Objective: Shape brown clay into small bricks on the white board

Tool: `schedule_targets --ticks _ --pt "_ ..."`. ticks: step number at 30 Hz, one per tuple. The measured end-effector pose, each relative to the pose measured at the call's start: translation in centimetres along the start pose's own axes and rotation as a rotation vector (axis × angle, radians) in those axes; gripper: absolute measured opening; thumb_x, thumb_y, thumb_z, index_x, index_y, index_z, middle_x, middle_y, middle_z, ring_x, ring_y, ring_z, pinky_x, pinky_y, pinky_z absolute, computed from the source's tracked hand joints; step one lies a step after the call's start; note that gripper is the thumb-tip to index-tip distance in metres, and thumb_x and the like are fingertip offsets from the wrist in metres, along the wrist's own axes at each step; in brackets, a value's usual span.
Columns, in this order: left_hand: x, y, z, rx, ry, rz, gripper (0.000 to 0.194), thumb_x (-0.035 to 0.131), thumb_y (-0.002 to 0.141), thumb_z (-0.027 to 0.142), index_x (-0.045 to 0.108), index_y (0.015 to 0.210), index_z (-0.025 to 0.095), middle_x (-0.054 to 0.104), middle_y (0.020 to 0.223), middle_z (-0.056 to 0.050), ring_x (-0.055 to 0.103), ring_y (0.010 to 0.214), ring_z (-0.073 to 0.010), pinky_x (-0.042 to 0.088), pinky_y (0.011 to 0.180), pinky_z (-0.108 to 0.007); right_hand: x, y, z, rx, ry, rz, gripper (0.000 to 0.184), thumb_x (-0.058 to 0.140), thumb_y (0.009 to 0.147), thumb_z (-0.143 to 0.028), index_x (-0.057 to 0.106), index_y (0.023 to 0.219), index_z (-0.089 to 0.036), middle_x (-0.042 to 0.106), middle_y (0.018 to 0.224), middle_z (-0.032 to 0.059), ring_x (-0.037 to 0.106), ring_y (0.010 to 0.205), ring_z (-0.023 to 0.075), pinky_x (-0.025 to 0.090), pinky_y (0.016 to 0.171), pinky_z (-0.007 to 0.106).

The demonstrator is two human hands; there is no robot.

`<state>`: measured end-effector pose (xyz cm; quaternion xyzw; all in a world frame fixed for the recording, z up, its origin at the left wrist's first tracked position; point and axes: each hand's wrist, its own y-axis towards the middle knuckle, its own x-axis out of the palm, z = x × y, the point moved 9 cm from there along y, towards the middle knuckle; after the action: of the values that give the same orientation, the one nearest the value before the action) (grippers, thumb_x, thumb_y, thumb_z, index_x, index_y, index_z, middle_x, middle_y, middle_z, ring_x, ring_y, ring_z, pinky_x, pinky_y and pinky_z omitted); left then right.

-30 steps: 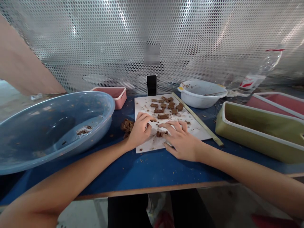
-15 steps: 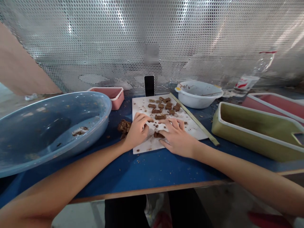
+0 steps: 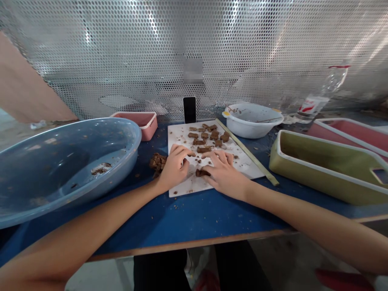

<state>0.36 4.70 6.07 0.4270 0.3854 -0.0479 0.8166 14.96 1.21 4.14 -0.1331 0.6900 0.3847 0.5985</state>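
Observation:
A small dark-brown piece of clay [image 3: 200, 173] lies low on a white board [image 3: 184, 188]. My right hand [image 3: 226, 173] has its thumb and a finger closed on the right end of that piece, and its other fingers stretch forward over the board. My left hand [image 3: 176, 165] rests at the board's left side with curved fingers, thumb apart from them and nothing visible between. Several shaped brown clay pieces [image 3: 204, 149] lie beyond the hands, among crumbs. A rough clay lump [image 3: 157, 161] sits left of the board, partly behind my left wrist.
On the blue table [image 3: 194, 222] stand a large blue basin [image 3: 133, 157] at left, a pink container [image 3: 150, 131], and an upright phone [image 3: 190, 110]. Toward the right are a flat stick [image 3: 248, 153], a white bowl [image 3: 251, 128], a green container [image 3: 318, 176], another pink container [image 3: 348, 131] and a plastic bottle [image 3: 315, 103].
The thumb and fingers of my right hand have closed in on the small clay piece. My left hand keeps nearly the same pose. The whole view has shifted slightly.

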Motion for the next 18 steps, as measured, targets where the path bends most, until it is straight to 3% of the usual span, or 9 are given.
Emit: schedule_targets --ticks 18 --pt "-0.03 0.0 0.0 0.009 -0.001 0.005 0.035 0.047 0.088 0.0 0.069 0.106 0.02 0.07 0.106 -0.006 0.06 0.111 -0.0285 0.053 0.099 -0.046 0.08 0.02 0.02 0.0 -0.024 -0.064 0.026 0.056 0.112 -0.031 0.079 0.112 -0.021 0.047 0.162 0.0164 0.037 0.148 0.0438 0.035 0.113 0.063"
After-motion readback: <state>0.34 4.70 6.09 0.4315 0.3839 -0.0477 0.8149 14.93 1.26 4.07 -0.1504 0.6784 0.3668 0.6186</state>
